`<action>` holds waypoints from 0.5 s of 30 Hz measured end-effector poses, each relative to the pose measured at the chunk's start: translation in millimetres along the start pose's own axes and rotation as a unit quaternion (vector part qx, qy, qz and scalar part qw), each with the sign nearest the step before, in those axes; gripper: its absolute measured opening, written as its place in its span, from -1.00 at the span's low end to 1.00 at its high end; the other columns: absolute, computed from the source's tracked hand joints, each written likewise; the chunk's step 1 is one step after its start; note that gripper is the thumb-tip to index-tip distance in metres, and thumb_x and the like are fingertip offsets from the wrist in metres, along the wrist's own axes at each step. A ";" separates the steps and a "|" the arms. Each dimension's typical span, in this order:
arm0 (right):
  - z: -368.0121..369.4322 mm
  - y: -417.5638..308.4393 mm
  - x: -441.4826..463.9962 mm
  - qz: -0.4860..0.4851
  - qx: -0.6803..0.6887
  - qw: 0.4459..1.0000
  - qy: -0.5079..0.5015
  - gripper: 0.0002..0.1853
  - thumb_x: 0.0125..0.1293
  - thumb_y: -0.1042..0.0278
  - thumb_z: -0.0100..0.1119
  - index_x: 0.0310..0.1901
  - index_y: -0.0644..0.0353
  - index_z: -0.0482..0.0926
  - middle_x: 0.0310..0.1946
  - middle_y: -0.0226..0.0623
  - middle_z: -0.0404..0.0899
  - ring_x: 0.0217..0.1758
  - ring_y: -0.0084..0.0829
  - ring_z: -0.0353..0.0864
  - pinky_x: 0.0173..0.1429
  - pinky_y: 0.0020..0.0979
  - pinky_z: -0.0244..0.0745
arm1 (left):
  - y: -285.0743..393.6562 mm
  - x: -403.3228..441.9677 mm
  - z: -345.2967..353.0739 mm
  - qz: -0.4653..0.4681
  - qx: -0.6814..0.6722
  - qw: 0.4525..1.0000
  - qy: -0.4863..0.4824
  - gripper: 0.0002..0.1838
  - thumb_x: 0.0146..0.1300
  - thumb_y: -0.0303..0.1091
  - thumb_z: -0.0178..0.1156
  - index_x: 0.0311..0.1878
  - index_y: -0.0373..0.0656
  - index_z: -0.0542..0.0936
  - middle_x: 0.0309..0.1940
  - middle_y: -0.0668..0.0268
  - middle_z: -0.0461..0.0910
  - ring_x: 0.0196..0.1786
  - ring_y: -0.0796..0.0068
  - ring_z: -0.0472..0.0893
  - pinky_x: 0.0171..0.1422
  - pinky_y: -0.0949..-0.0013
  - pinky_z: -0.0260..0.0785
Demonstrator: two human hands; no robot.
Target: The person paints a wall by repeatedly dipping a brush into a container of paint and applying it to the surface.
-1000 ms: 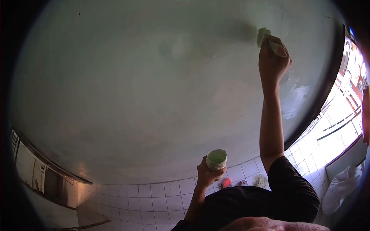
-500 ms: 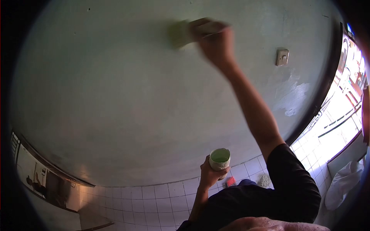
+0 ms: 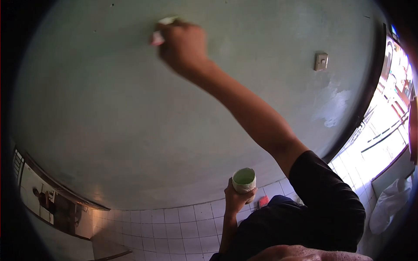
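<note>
High on the pale green wall, my right hand is closed around a paintbrush, most of it hidden behind the fingers. A whitish edge and a reddish tip show past the hand. Lower down, my left hand wraps round a white cup with an uneven rim, held upright in front of my body. Pale green paint is visible inside it.
A light switch is fixed to the wall at right, above a whitish patch. White floor tiles run below. A red object lies near my feet; a white bag stands at far right, below a bright doorway.
My right hand has swept left across the wall with the paintbrush, and the wrist has turned. My left hand and the cup stay almost in place.
</note>
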State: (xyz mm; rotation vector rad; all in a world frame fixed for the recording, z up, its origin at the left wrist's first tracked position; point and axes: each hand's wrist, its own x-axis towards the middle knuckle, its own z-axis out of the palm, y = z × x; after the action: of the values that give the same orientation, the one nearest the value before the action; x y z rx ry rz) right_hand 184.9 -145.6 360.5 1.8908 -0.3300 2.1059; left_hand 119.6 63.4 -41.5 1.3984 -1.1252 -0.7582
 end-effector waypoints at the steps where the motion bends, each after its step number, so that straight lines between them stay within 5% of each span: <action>1: 1.9 -15.5 6.1 -0.001 0.075 0.994 -0.076 -0.83 0.09 0.53 0.31 -0.34 -0.04 0.75 -0.38 -0.16 0.70 -0.34 -0.04 0.70 -0.22 -0.12 0.60 | -1.7 1.3 0.8 0.012 -0.003 1.000 0.004 -0.17 -0.03 -0.17 0.72 0.27 -0.27 0.51 0.05 0.11 0.75 0.07 0.27 0.77 0.22 0.17 0.63; 2: 2.0 -21.9 11.1 0.033 0.151 0.980 -0.125 -0.91 0.16 0.51 0.29 -0.33 0.07 0.71 -0.41 -0.12 0.70 -0.37 0.01 0.67 -0.24 -0.12 0.59 | 1.8 2.4 1.1 0.011 -0.004 1.000 -0.002 -0.17 -0.03 -0.17 0.72 0.27 -0.27 0.51 0.05 0.11 0.75 0.07 0.27 0.77 0.22 0.17 0.63; 4: 1.4 -3.3 21.4 0.026 0.159 0.987 -0.014 -0.86 0.20 0.48 0.22 -0.30 0.07 0.76 -0.45 -0.02 0.68 -0.35 -0.04 0.74 -0.23 -0.16 0.63 | 9.6 4.1 -0.8 0.023 -0.012 1.000 0.002 -0.17 -0.03 -0.17 0.72 0.27 -0.27 0.51 0.05 0.12 0.74 0.06 0.28 0.77 0.21 0.18 0.63; 6: -36.7 44.9 36.3 0.068 0.182 0.981 0.021 -0.97 0.19 0.47 0.31 -0.32 0.13 0.68 -0.49 -0.13 0.68 -0.40 -0.03 0.69 -0.33 -0.09 0.55 | 8.7 3.3 -2.1 0.026 -0.022 0.999 0.002 -0.17 -0.03 -0.17 0.72 0.27 -0.27 0.51 0.05 0.12 0.74 0.06 0.27 0.77 0.21 0.17 0.63; 7: -34.0 101.9 38.9 0.100 0.065 0.992 0.032 -0.93 0.26 0.38 0.29 -0.31 0.04 0.76 -0.44 -0.13 0.74 -0.35 -0.18 0.79 -0.25 -0.16 0.65 | 7.9 1.6 -2.2 0.026 -0.030 0.999 0.003 -0.16 -0.03 -0.17 0.72 0.27 -0.27 0.51 0.05 0.11 0.75 0.06 0.26 0.77 0.21 0.17 0.63; 8: -86.3 107.5 51.5 0.161 0.087 0.981 0.066 -0.86 0.36 0.33 0.31 -0.26 0.20 0.73 -0.37 -0.04 0.76 -0.26 -0.12 0.81 -0.20 -0.17 0.66 | 8.7 -1.1 -3.4 0.026 -0.032 0.999 0.006 -0.16 -0.03 -0.17 0.72 0.27 -0.27 0.51 0.05 0.11 0.75 0.06 0.26 0.77 0.21 0.17 0.63; 9: -110.2 144.3 54.0 0.095 -0.078 0.987 0.100 -0.87 0.34 0.34 0.32 -0.26 0.20 0.75 -0.35 -0.05 0.77 -0.25 -0.18 0.82 -0.18 -0.19 0.67 | 10.6 -4.5 -5.0 0.025 -0.020 0.999 0.009 -0.16 -0.03 -0.18 0.72 0.27 -0.27 0.51 0.05 0.10 0.75 0.07 0.26 0.77 0.21 0.16 0.64; 11: -156.7 155.8 57.1 0.205 -0.118 0.960 0.152 -0.85 0.31 0.24 0.36 -0.29 0.11 0.75 -0.34 -0.07 0.78 -0.24 -0.05 0.81 -0.15 -0.13 0.68 | 10.0 -11.8 -7.3 0.022 -0.008 1.000 0.020 -0.16 -0.04 -0.18 0.72 0.27 -0.26 0.51 0.05 0.10 0.75 0.07 0.25 0.78 0.21 0.15 0.64; 12: -169.2 158.2 58.4 0.197 -0.241 0.940 0.141 -0.87 0.33 0.26 0.31 -0.32 0.07 0.73 -0.37 -0.06 0.77 -0.25 0.03 0.79 -0.14 -0.07 0.68 | 9.4 -15.0 -8.9 0.018 0.001 0.999 0.029 -0.16 -0.04 -0.18 0.72 0.27 -0.26 0.51 0.05 0.09 0.76 0.07 0.24 0.78 0.22 0.15 0.64; 15: -142.0 147.3 57.0 0.139 -0.272 0.946 0.109 -0.88 0.35 0.37 0.21 -0.30 0.09 0.71 -0.42 -0.04 0.72 -0.31 0.08 0.73 -0.19 0.04 0.63 | 1.4 -18.5 -8.5 0.011 0.010 0.999 0.043 -0.16 -0.04 -0.18 0.72 0.27 -0.27 0.51 0.05 0.09 0.76 0.08 0.24 0.79 0.23 0.16 0.64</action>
State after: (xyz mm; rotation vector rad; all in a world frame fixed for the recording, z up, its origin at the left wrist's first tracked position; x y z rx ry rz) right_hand -5.8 -228.2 404.7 1.3378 -1.0550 2.0737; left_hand 120.9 83.8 -41.6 1.4198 -1.0813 -0.6662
